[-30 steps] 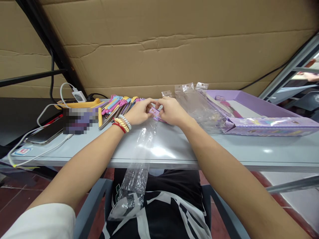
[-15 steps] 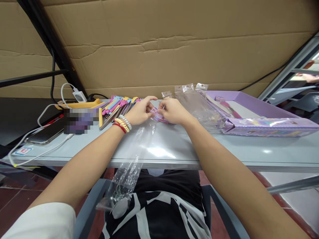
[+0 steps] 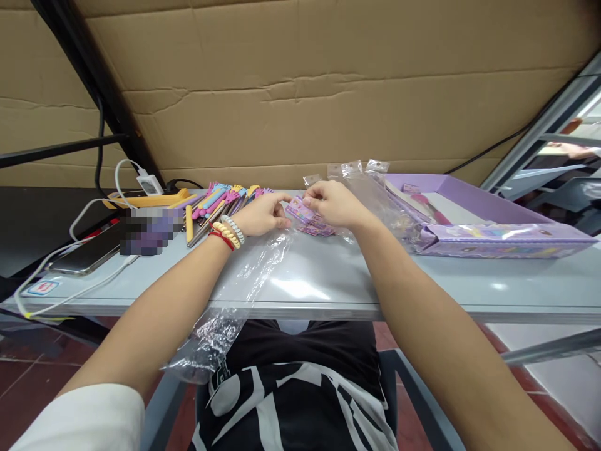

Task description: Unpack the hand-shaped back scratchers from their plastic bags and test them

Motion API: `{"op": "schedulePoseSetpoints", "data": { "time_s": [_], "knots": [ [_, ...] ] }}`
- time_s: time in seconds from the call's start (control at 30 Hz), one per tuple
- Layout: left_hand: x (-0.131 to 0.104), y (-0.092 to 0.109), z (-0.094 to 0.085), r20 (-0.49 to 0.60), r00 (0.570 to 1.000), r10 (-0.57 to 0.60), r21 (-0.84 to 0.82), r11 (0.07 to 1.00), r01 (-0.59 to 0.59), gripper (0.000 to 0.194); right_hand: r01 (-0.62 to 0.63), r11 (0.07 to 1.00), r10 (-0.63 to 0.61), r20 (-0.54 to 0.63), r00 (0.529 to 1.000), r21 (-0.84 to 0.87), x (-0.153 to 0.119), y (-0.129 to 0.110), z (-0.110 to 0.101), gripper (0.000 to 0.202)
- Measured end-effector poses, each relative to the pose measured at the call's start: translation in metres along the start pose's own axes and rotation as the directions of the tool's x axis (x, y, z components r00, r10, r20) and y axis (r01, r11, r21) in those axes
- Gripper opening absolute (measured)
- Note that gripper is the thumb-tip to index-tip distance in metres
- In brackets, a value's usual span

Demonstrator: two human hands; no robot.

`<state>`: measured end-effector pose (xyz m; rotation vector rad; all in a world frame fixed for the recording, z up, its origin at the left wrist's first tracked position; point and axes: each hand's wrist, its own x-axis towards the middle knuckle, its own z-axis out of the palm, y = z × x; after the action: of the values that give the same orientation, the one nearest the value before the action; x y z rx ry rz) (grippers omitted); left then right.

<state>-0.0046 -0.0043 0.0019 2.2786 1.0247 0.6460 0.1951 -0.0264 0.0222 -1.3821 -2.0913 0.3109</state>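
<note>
My left hand (image 3: 263, 215), with bracelets at its wrist, pinches the top end of a long clear plastic bag (image 3: 244, 275). The bag slopes over the table's front edge, and its lower end hangs beside my lap. My right hand (image 3: 339, 204) has its thumb and finger closed at the upper edge of small purple printed cards (image 3: 312, 219). These cards lie fanned in a small pile on the table, between the two hands. Exactly how many the fingers grip is hidden.
Left of my hands lies a pile of colourful hand-ended sticks (image 3: 218, 199). Beyond it are a phone (image 3: 87, 250) and white cables (image 3: 84, 304). More clear bags (image 3: 375, 194) lie at right, against an open purple box (image 3: 498, 241). Cardboard (image 3: 300, 125) stands behind the table.
My hands have moved slightly apart, and more of the purple card pile shows between them. The bag's hanging lower end has swung to the left.
</note>
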Motion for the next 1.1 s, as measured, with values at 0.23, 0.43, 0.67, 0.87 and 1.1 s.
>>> {"op": "schedulePoseSetpoints", "data": {
  "time_s": [0.23,0.43,0.67,0.87,1.1],
  "knots": [
    [0.0,-0.005,-0.004,-0.118,0.987,-0.106,0.03,0.993,0.111,0.043,-0.268,0.963,0.255,-0.23,0.939,-0.028,-0.002,0.007,-0.013,0.023],
    [0.0,-0.002,-0.002,-0.147,0.979,-0.144,-0.239,0.965,0.106,0.038,-0.368,0.849,0.329,-0.164,0.93,-0.381,-0.002,0.017,-0.005,0.008],
    [0.001,0.001,0.002,-0.18,0.973,-0.141,-0.389,0.919,0.061,0.035,-0.337,0.878,0.19,-0.398,0.897,-0.341,-0.001,0.015,-0.002,0.021],
    [0.0,0.005,0.005,-0.198,0.973,-0.115,-0.445,0.895,0.015,0.033,-0.025,0.936,0.093,-0.177,0.98,0.35,-0.003,-0.001,0.005,0.035],
    [-0.002,0.01,0.005,-0.174,0.981,-0.09,-0.451,0.893,0.003,0.033,-0.072,0.918,0.117,-0.093,0.989,0.391,-0.004,-0.009,0.015,0.025]
  ]
}}
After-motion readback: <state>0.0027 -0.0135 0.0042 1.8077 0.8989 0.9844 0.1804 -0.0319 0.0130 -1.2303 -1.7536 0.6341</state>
